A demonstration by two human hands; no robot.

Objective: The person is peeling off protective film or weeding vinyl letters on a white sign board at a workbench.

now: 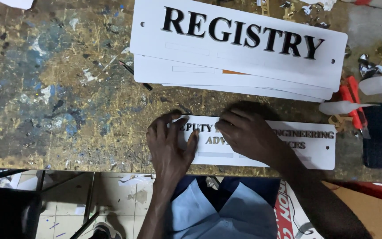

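Hands press flat, grasping nothing: your left hand [169, 140] and right hand [246, 132] rest open on the white rectangular lettered sign plate [319, 148] on the paint-stained surface [67, 97].

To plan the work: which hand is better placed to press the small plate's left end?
Probably left: the left hand lies on the small plate at its left end; the right hand covers its middle.

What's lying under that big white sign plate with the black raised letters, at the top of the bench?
Under the top sign plate sit at least two more white plates, edges showing, plus an orange sliver. Their faces are covered, so any lettering is hidden.
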